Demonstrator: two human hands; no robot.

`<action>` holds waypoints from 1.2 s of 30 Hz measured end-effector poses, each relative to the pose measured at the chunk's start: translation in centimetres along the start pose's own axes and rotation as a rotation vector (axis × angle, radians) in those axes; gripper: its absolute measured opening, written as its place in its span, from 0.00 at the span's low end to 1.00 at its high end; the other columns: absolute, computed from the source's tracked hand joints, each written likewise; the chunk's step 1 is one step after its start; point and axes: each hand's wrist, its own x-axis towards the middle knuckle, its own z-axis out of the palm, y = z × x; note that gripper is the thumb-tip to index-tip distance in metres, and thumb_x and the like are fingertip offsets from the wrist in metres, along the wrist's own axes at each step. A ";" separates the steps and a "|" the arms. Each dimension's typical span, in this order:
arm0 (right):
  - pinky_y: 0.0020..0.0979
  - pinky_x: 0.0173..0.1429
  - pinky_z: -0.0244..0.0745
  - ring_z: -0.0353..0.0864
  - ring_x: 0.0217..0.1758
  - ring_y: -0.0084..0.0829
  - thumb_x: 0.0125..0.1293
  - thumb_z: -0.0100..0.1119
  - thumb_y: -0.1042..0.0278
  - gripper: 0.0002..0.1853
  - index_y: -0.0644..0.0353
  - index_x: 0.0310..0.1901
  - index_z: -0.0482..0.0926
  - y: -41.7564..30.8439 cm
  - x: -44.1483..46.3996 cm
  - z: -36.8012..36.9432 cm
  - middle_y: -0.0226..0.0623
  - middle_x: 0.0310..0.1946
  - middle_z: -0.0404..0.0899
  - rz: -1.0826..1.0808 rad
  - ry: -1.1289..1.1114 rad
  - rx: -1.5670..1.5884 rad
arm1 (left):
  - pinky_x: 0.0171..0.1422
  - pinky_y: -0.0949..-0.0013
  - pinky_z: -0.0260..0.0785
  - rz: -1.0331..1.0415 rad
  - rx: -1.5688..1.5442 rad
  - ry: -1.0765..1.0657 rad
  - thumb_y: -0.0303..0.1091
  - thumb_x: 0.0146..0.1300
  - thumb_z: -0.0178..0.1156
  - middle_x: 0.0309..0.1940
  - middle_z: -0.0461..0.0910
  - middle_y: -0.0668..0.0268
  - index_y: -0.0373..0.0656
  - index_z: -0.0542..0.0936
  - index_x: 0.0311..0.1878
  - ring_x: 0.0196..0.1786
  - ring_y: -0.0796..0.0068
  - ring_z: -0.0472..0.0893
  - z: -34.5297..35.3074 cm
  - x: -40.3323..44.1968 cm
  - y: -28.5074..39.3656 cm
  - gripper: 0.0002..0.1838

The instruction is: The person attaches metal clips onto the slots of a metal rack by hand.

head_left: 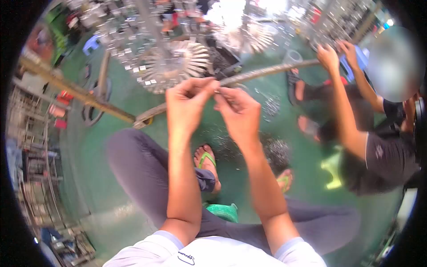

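Note:
Out in front of me, my left hand [189, 95] and my right hand [240, 109] meet fingertip to fingertip. Thumb and fingers are pinched together on each. Something tiny may sit between the fingertips, too small and blurred to name. Just behind the fingers runs a long bar [271, 70], roughly level and partly hidden by my hands. Beyond it stands a rack hung with many small shiny metal pieces [129, 49], with a round, pale, finned part [195, 57] low on it.
To the right a co-worker [387, 147] sits with both hands raised at another hung rack [327, 24]. A wooden beam [75, 89] slants in from the left. Small metal bits [276, 151] lie scattered on the green floor [178, 138]. A lime-green stool [331, 171] stands near the co-worker.

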 end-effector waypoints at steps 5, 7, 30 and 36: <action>0.24 0.51 0.82 0.87 0.44 0.22 0.70 0.66 0.80 0.09 0.71 0.50 0.86 -1.9 0.7 -0.8 0.37 0.42 0.89 0.046 -0.101 -0.174 | 0.47 0.68 0.79 0.045 0.334 -0.076 0.34 0.60 0.72 0.37 0.90 0.58 0.33 0.88 0.49 0.38 0.76 0.86 -1.1 -1.4 1.8 0.17; 0.25 0.52 0.82 0.87 0.45 0.23 0.69 0.66 0.80 0.10 0.70 0.50 0.87 -1.7 1.3 -1.1 0.37 0.42 0.89 -0.035 -0.173 -0.258 | 0.46 0.64 0.78 0.157 0.386 -0.064 0.31 0.55 0.68 0.34 0.88 0.56 0.34 0.88 0.48 0.37 0.68 0.86 -1.4 -1.4 0.7 0.17; 0.33 0.43 0.83 0.91 0.36 0.37 0.64 0.69 0.71 0.10 0.70 0.42 0.88 -7.3 4.1 0.9 0.48 0.33 0.88 -0.145 -0.474 -0.638 | 0.42 0.49 0.77 0.159 0.569 0.322 0.31 0.61 0.68 0.31 0.84 0.50 0.35 0.82 0.30 0.36 0.44 0.85 0.4 -3.2 -1.4 0.10; 0.36 0.40 0.83 0.91 0.33 0.42 0.62 0.69 0.68 0.12 0.71 0.40 0.89 -6.7 5.5 2.3 0.54 0.30 0.87 -0.164 -0.517 -0.681 | 0.40 0.57 0.76 0.201 0.608 0.455 0.34 0.62 0.70 0.30 0.84 0.52 0.34 0.83 0.32 0.33 0.51 0.86 0.5 -2.8 -2.3 0.12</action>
